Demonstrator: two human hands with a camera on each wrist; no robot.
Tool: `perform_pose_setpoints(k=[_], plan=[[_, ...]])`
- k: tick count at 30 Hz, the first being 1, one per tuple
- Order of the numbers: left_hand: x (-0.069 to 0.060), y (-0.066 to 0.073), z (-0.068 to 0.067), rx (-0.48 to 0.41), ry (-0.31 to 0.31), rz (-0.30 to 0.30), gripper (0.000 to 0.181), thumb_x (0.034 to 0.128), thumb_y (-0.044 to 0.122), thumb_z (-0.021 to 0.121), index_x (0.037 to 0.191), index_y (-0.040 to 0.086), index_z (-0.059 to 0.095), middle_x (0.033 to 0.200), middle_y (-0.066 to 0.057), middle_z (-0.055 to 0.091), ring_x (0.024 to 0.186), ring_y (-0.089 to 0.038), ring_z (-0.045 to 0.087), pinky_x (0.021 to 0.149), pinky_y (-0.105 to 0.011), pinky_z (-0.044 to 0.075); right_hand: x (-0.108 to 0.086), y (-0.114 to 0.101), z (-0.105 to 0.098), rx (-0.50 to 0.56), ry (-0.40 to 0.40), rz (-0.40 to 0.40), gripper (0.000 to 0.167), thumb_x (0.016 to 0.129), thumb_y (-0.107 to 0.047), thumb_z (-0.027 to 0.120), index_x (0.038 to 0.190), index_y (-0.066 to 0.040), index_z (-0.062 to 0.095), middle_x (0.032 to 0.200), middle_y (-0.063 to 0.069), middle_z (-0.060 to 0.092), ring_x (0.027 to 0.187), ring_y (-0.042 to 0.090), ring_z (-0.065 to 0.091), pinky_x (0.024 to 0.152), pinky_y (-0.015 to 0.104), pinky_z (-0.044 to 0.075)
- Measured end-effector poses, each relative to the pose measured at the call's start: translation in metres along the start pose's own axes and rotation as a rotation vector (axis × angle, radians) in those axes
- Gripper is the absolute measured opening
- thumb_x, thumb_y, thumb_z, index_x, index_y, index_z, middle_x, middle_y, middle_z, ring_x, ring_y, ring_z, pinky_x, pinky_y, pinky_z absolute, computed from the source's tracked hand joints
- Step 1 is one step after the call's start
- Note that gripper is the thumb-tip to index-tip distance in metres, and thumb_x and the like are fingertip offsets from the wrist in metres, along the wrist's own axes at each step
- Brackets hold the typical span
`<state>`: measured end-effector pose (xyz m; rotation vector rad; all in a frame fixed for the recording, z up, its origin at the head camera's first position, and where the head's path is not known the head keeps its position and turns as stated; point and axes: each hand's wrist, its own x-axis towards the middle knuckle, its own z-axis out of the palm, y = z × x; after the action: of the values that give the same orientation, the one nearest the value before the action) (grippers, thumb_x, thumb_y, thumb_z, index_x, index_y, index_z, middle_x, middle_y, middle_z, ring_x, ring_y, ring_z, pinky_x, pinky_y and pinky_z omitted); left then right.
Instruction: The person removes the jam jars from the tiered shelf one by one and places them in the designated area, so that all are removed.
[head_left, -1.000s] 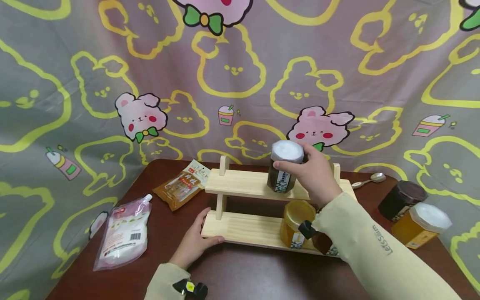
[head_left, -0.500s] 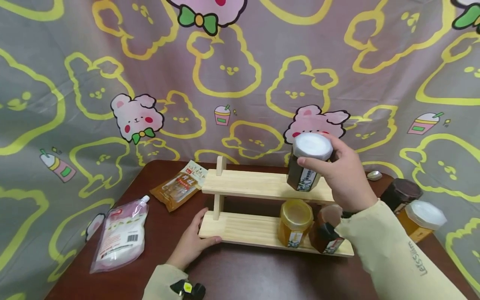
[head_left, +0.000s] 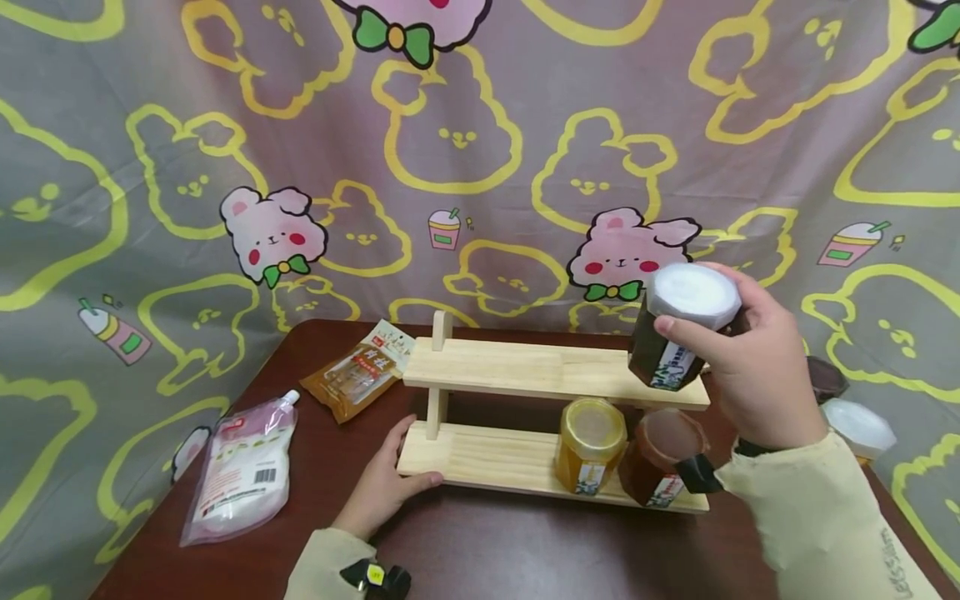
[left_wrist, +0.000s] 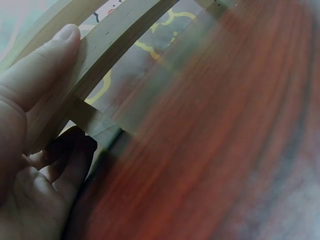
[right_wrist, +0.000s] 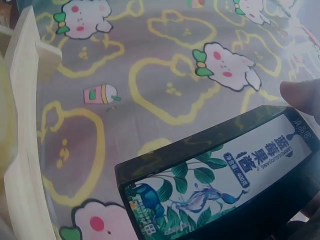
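My right hand (head_left: 765, 375) holds a dark jam jar (head_left: 663, 358) with a white lid, thumb on the near side, at the upper shelf's right end. In the right wrist view the jar's label (right_wrist: 200, 190) shows blue berries and leaves. A two-tier wooden rack (head_left: 495, 367) stands on the table. At the left end of its lower board (head_left: 487, 458), my left hand (head_left: 382, 492) grips the wood; the left wrist view shows the thumb (left_wrist: 45, 67) on top and fingers below. A yellow jar (head_left: 590, 450) and a red-brown jar (head_left: 660, 458) sit on that board's right half.
A white spouted pouch (head_left: 247, 475) and an orange-brown food packet (head_left: 356, 375) lie left of the rack. Right of it, partly behind my right arm, are a dark-lidded jar (head_left: 827, 377) and a white-lidded jar (head_left: 858, 427). A patterned curtain (head_left: 495, 208) hangs behind the table.
My right hand has carried the dark jar rightward from the middle of the upper shelf to its right end. The red-brown jar is now less covered. My left hand keeps its grip.
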<state>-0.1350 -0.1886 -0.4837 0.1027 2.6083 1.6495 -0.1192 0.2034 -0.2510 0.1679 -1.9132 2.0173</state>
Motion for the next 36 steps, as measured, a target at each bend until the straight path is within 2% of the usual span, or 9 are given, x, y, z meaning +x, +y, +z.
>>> perform_pose_setpoints(k=[4, 13, 16, 21, 28, 31, 36], plan=[[0.001, -0.001, 0.0, 0.017, 0.008, 0.011, 0.105, 0.0716, 0.027, 0.092, 0.155, 0.012, 0.031, 0.137, -0.013, 0.057, 0.116, -0.022, 0.056, 0.097, -0.043, 0.043, -0.005, 0.001, -0.01, -0.005, 0.05, -0.026, 0.062, 0.081, 0.006, 0.08, 0.136, -0.009, 0.056, 0.128, 0.009, 0.054, 0.113, 0.022, 0.051, 0.08, 0.018, 0.051], [0.002, -0.001, 0.003, 0.025, 0.004, 0.018, 0.106, 0.0709, 0.028, 0.093, 0.155, 0.011, 0.031, 0.137, -0.014, 0.057, 0.118, -0.023, 0.056, 0.099, -0.044, 0.043, -0.02, 0.006, -0.035, 0.09, 0.147, -0.073, 0.065, 0.076, 0.018, 0.076, 0.135, -0.004, 0.057, 0.126, 0.009, 0.053, 0.109, 0.02, 0.053, 0.077, 0.016, 0.052], [0.001, 0.0, 0.002, 0.023, 0.006, 0.016, 0.105, 0.0709, 0.027, 0.093, 0.155, 0.011, 0.031, 0.138, -0.014, 0.057, 0.118, -0.023, 0.055, 0.099, -0.044, 0.042, -0.027, 0.009, -0.043, 0.081, 0.185, -0.076, 0.066, 0.075, 0.02, 0.076, 0.135, -0.002, 0.058, 0.124, 0.01, 0.054, 0.107, 0.021, 0.054, 0.075, 0.016, 0.053], [0.001, 0.001, 0.001, 0.019, 0.009, 0.012, 0.105, 0.0708, 0.027, 0.093, 0.155, 0.012, 0.032, 0.138, -0.014, 0.056, 0.118, -0.023, 0.055, 0.099, -0.044, 0.042, -0.036, 0.015, -0.056, 0.042, 0.245, -0.061, 0.068, 0.074, 0.02, 0.077, 0.136, -0.005, 0.059, 0.124, 0.007, 0.056, 0.105, 0.018, 0.055, 0.074, 0.014, 0.052], [0.001, -0.002, 0.001, 0.003, 0.003, -0.002, 0.106, 0.0709, 0.029, 0.093, 0.156, 0.013, 0.03, 0.136, -0.012, 0.057, 0.114, -0.021, 0.057, 0.096, -0.039, 0.044, -0.048, 0.024, -0.071, 0.127, 0.299, -0.079, 0.069, 0.074, 0.029, 0.069, 0.135, -0.001, 0.058, 0.125, 0.011, 0.056, 0.106, 0.02, 0.056, 0.077, 0.016, 0.053], [0.002, -0.003, 0.001, -0.004, 0.006, -0.008, 0.107, 0.0706, 0.029, 0.093, 0.156, 0.013, 0.03, 0.134, -0.012, 0.058, 0.112, -0.021, 0.057, 0.094, -0.037, 0.045, -0.053, 0.029, -0.076, 0.112, 0.351, -0.063, 0.068, 0.073, 0.03, 0.07, 0.133, 0.0, 0.059, 0.125, 0.011, 0.056, 0.106, 0.02, 0.056, 0.076, 0.016, 0.053], [0.002, -0.002, 0.001, 0.017, 0.003, 0.0, 0.106, 0.0713, 0.031, 0.092, 0.156, 0.013, 0.03, 0.136, -0.013, 0.057, 0.114, -0.021, 0.056, 0.095, -0.039, 0.044, -0.06, 0.038, -0.089, 0.006, 0.444, -0.001, 0.07, 0.073, 0.024, 0.075, 0.135, -0.005, 0.059, 0.125, 0.005, 0.056, 0.107, 0.015, 0.056, 0.076, 0.011, 0.05]])
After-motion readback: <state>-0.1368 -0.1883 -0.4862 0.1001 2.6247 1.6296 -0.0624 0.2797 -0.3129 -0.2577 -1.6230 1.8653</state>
